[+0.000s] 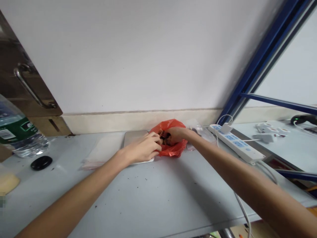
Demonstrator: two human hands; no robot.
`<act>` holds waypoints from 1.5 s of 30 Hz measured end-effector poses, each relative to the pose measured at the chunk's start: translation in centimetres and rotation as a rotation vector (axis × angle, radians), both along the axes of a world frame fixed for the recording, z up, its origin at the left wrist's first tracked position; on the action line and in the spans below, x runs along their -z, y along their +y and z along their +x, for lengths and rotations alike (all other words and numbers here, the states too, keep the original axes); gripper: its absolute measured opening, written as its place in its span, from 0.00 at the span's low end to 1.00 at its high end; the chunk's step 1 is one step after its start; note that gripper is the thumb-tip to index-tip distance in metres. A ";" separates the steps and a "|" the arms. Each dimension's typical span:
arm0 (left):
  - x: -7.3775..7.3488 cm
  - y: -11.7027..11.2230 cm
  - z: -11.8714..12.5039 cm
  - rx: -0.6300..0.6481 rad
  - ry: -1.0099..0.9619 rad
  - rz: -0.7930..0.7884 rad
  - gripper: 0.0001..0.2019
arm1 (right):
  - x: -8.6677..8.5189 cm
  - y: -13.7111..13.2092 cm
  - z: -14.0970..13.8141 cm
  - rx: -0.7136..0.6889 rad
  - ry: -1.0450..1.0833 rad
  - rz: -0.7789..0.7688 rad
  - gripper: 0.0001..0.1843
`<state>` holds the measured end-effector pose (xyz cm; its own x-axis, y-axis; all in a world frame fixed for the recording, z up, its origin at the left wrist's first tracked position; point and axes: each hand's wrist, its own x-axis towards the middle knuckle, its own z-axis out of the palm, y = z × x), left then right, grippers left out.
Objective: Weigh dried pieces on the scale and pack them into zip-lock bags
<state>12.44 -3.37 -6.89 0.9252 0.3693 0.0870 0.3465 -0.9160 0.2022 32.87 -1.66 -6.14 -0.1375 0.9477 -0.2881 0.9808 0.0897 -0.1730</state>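
Right fingers (172, 137) in red bag (170, 152), dark pieces (162, 135) inside, left fingers (155, 139) alongside

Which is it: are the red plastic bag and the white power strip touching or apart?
Apart. The head view shows a gap between the red plastic bag and white power strip, with clear plastic packaging in it.

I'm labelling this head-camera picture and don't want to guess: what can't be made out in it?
All in the head view:
Dark contents of the red bag: kind unclear, partly hidden by the left hand and right hand.
Right hand's fingertips: not distinct, down among those contents.
Silver-topped device: partly covered by the left hand and wrist.
Bottle: top cut off by the left edge.
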 end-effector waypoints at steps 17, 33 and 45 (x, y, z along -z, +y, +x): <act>-3.8 3.6 -8.9 -0.352 0.076 -0.136 0.20 | -7.4 -0.5 -3.5 -0.139 0.356 -0.173 0.06; -2.0 5.3 -10.0 -0.502 0.354 -0.161 0.28 | -2.6 4.2 -11.9 -0.161 0.129 -0.182 0.31; -2.6 5.1 -9.5 -0.460 0.335 -0.232 0.29 | -2.8 3.7 -10.8 0.034 0.247 0.093 0.22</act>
